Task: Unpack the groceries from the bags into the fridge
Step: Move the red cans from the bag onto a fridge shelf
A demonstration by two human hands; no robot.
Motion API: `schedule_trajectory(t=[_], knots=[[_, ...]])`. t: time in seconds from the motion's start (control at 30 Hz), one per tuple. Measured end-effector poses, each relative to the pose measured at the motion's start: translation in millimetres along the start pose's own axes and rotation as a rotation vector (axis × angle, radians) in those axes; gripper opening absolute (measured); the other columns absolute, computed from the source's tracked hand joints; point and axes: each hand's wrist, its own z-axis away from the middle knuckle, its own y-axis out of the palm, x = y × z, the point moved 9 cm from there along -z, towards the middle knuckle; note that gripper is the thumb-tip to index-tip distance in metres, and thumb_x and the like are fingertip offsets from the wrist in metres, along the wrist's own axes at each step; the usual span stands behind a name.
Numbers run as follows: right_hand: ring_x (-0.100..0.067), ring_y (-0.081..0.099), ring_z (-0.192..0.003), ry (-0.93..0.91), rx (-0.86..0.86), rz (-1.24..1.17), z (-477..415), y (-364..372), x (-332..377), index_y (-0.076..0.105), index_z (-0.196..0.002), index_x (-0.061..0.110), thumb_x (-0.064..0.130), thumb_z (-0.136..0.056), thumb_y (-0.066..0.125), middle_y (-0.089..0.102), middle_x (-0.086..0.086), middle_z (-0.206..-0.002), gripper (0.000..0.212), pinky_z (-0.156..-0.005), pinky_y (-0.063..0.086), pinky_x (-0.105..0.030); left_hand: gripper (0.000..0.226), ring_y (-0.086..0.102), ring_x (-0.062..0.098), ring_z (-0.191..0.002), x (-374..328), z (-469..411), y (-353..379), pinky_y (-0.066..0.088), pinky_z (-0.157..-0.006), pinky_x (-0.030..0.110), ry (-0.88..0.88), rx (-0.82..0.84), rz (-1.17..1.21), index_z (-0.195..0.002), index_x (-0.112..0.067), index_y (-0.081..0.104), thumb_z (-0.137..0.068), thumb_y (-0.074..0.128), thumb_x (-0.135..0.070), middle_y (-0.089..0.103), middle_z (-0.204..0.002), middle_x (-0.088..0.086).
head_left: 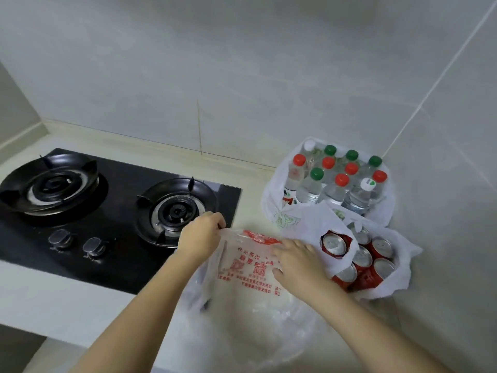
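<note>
Clear bag w/ red print (250, 281) at 6 o'clock on counter (67, 300). L hand (200, 238) pinches its top edge; R hand (298, 265) spread flat on it. Cans bag (360, 259) at 3 o'clock, bottles bag (333, 181) at 1 o'clock, stove (113, 200) at 10.

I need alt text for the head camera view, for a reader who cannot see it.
Two bare hands, left hand and right hand, open a translucent plastic bag with red print on a kitchen counter. Behind it stand a bag of water bottles and a bag of red cans, beside a black gas stove.

Red cans (361, 261), red-and-green bottle caps (342, 179)
</note>
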Motion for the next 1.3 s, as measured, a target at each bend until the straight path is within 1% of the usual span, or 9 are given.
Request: schedule_trajectory(t=[0.2,0.4,0.5,0.67,0.77,0.87,0.97,1.07,1.3], knots=[[-0.022,0.049,-0.122,0.053,-0.133,-0.015,-50,-64,5,0.049,-0.138,0.027,0.033,-0.098,0.041,0.054,0.001,-0.131,0.041,-0.099,0.033,-0.035,0.018,0.056,0.018,-0.081,20,-30,-99,0.038,-0.064,0.028,0.021,-0.221,0.024,-0.096,-0.017,0.065,-0.088,0.053,-0.007,0.055,-0.092,-0.008],[-0.023,0.052,-0.114,0.073,-0.415,-0.038,-111,-167,27,0.051,-0.137,0.02,0.031,-0.098,0.042,0.057,-0.002,-0.127,0.041,-0.095,0.038,-0.039,0.035,0.059,0.026,-0.082,31,-95,-182,0.049,-0.063,0.037,0.108,-0.404,-0.008,-0.123,-0.016,0.053,-0.091,0.046,-0.002,0.059,-0.105,0.003],[-0.023,0.052,-0.115,0.093,-0.499,-0.044,-140,-195,32,0.048,-0.139,0.02,0.032,-0.098,0.04,0.056,-0.002,-0.129,0.044,-0.096,0.037,-0.039,0.039,0.061,0.032,-0.085,32,-134,-204,0.051,-0.059,0.042,0.211,-0.491,-0.076,-0.127,-0.013,0.054,-0.091,0.046,0.001,0.059,-0.112,0.009],[-0.025,0.052,-0.115,0.179,-0.356,-0.048,-205,-165,27,0.048,-0.139,0.018,0.031,-0.096,0.043,0.056,-0.004,-0.129,0.045,-0.096,0.038,-0.039,0.05,0.056,0.029,-0.102,53,-203,-157,0.045,-0.066,0.035,0.21,-0.276,-0.241,-0.133,-0.014,0.05,-0.088,0.043,0.007,0.053,-0.123,0.009],[-0.027,0.045,-0.125,0.211,-0.146,-0.051,-240,-109,23,0.047,-0.139,0.018,0.03,-0.094,0.047,0.048,-0.006,-0.138,0.046,-0.102,0.035,-0.039,0.057,0.045,0.027,-0.122,80,-229,-93,0.043,-0.097,0.041,0.146,0.011,-0.414,-0.142,-0.018,0.036,-0.089,0.044,0.001,0.046,-0.134,0.009],[-0.03,0.029,-0.138,0.238,-0.005,-0.085,-253,-64,17,0.043,-0.142,0.02,0.034,-0.093,0.05,0.029,-0.008,-0.152,0.051,-0.11,0.027,-0.043,0.071,0.016,0.029,-0.145,105,-235,-44,0.015,-0.115,0.056,0.085,0.183,-0.497,-0.151,-0.019,0.015,-0.089,0.046,-0.005,0.025,-0.153,0.01],[-0.032,0.007,-0.147,0.259,-0.027,-0.097,-254,-56,9,0.038,-0.146,0.024,0.035,-0.094,0.05,0.008,-0.011,-0.161,0.054,-0.116,0.015,-0.05,0.077,-0.007,0.03,-0.148,112,-238,-32,0.006,-0.117,0.058,0.088,0.185,-0.492,-0.153,-0.017,-0.005,-0.093,0.043,-0.009,0.0,-0.161,0.011],[-0.032,-0.009,-0.149,0.263,-0.099,-0.1,-250,-74,5,0.034,-0.148,0.026,0.032,-0.095,0.051,-0.004,-0.009,-0.163,0.055,-0.118,0.006,-0.053,0.081,-0.014,0.032,-0.147,102,-240,-47,0.003,-0.117,0.058,0.104,0.108,-0.434,-0.152,-0.018,-0.014,-0.095,0.043,-0.018,-0.013,-0.161,0.012],[-0.026,-0.008,-0.15,0.316,-0.266,-0.15,-182,-115,-15,0.031,-0.149,0.027,0.029,-0.098,0.046,-0.003,-0.003,-0.163,0.053,-0.119,0.004,-0.05,0.073,-0.007,0.03,-0.148,40,-204,-73,0.006,-0.118,0.055,0.217,-0.1,-0.088,-0.154,-0.018,0.002,-0.097,0.047,-0.027,-0.001,-0.162,0.01]])
